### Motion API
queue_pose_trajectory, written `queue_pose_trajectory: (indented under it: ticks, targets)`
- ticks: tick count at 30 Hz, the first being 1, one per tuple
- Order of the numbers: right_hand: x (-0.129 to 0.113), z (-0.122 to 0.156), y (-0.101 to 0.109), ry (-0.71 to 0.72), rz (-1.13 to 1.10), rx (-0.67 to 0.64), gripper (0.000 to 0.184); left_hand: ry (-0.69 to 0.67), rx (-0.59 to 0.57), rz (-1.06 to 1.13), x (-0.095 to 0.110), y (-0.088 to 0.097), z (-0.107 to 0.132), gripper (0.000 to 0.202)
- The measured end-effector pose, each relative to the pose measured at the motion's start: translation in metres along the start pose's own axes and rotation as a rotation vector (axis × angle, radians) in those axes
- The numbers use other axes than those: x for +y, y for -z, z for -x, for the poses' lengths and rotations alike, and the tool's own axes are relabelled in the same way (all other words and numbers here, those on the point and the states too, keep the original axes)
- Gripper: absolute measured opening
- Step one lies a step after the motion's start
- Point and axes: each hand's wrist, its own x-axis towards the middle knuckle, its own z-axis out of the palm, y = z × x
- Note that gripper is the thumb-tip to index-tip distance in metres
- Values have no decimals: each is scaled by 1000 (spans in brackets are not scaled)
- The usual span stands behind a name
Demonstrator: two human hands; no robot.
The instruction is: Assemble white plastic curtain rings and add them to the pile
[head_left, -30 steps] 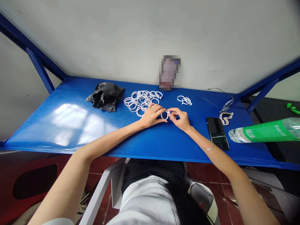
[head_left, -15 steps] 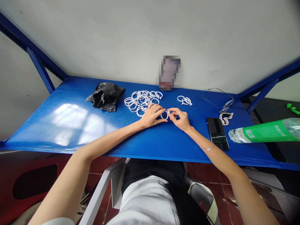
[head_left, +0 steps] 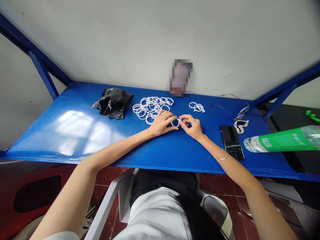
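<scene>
Between my two hands is a white plastic curtain ring [head_left: 175, 126], held just above or on the blue table [head_left: 160, 153]. My left hand [head_left: 162, 124] grips its left side with thumb and fingers. On the ring's upper right, my right hand [head_left: 191, 126] pinches the small eyelet part. A heap of white rings [head_left: 147, 108] lies right behind my left hand, partly hidden by it. Farther right, a few more white rings [head_left: 197, 106] form a small separate group.
A crumpled black plastic bag [head_left: 116, 103] lies left of the heap. A blurred-out upright object [head_left: 180, 78] leans on the wall. To the right are glasses [head_left: 241, 112], a white curved piece [head_left: 240, 126], a phone [head_left: 232, 142] and a green-labelled bottle [head_left: 282, 139].
</scene>
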Motion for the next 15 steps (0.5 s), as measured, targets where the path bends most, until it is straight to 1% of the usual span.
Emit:
queue_pose_trajectory:
  ticks: [10, 15]
  targets:
    - [3, 1, -1, 2, -2, 0, 16, 45, 20, 20, 0, -1, 0, 47]
    - [4, 1, -1, -2, -8, -2, 16, 71, -7, 28, 1, 0, 0, 48]
